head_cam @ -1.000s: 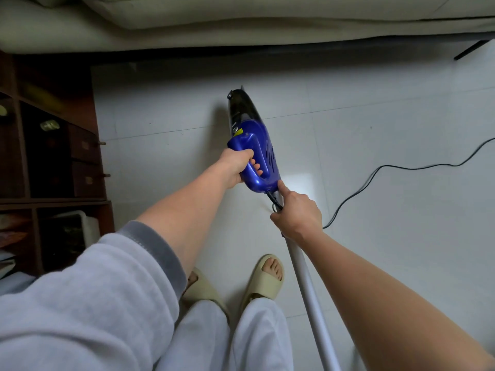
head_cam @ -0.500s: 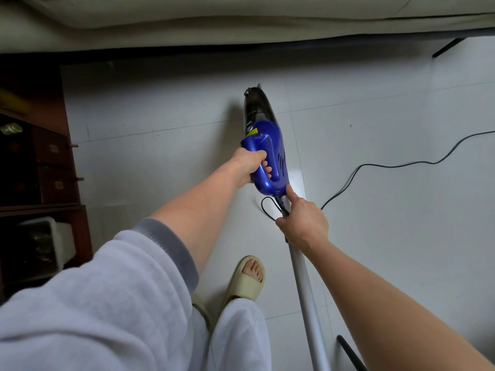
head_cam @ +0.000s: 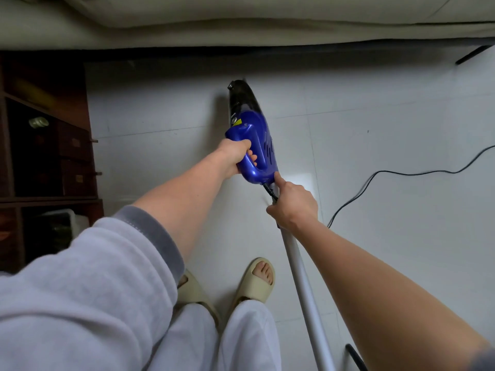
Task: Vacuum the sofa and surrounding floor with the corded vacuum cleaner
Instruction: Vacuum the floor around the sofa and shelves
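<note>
Head view, vacuum cleaner [head_cam: 253,141]: blue body with dark nose, held above the white floor [head_cam: 375,124], nose toward the sofa [head_cam: 241,25] at the top edge.
Long axis: runs from the nose back along the grey tube [head_cam: 302,285] toward the person's right side.
Left hand [head_cam: 235,156]: clenched round the blue handle; the nearer hand to the nose.
Right hand [head_cam: 293,204]: grasps the tube's top end, index finger laid against the body's rear.
Cord [head_cam: 388,174]: trails right across the floor.

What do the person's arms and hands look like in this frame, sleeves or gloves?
Both hands are bare, no gloves, rings or watch visible. The left hand comes out of a light grey fleecy sleeve with a darker grey cuff, pushed up the forearm. The right hand and forearm show no sleeve.
</note>
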Tool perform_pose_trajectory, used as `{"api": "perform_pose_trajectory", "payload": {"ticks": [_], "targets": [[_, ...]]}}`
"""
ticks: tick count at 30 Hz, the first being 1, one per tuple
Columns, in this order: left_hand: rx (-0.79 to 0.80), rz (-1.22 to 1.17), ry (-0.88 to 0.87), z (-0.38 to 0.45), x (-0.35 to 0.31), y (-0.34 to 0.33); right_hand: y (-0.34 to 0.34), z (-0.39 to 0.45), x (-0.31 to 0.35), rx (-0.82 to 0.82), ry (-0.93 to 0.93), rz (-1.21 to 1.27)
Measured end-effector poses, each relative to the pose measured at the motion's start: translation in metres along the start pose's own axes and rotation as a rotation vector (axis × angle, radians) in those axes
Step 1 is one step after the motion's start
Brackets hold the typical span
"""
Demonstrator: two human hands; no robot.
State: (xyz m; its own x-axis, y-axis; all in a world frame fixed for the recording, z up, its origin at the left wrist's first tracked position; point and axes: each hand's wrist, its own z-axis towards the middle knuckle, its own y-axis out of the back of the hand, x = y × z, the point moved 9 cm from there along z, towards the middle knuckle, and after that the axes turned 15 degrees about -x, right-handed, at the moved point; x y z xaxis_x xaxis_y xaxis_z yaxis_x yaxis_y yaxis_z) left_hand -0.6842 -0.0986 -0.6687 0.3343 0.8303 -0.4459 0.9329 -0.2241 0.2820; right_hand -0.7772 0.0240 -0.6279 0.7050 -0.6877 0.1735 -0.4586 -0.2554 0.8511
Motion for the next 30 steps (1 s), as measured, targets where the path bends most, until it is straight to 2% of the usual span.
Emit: {"api": "perform_pose_trajectory", "payload": {"ticks": [12,18,30], "targets": [[-0.082,-0.142,0.042,0.031,-0.006,0.092,-0.009,-0.003,0.093,0.028,0.158,-0.062],[-0.109,-0.222,0.087,0.04,0.011,0.141,-0.018,-0.018,0.135,0.056,0.254,-0.123],[-0.263,-0.405,0.148,0.04,0.048,0.255,-0.037,-0.066,0.227,0.119,0.47,-0.269]]}}
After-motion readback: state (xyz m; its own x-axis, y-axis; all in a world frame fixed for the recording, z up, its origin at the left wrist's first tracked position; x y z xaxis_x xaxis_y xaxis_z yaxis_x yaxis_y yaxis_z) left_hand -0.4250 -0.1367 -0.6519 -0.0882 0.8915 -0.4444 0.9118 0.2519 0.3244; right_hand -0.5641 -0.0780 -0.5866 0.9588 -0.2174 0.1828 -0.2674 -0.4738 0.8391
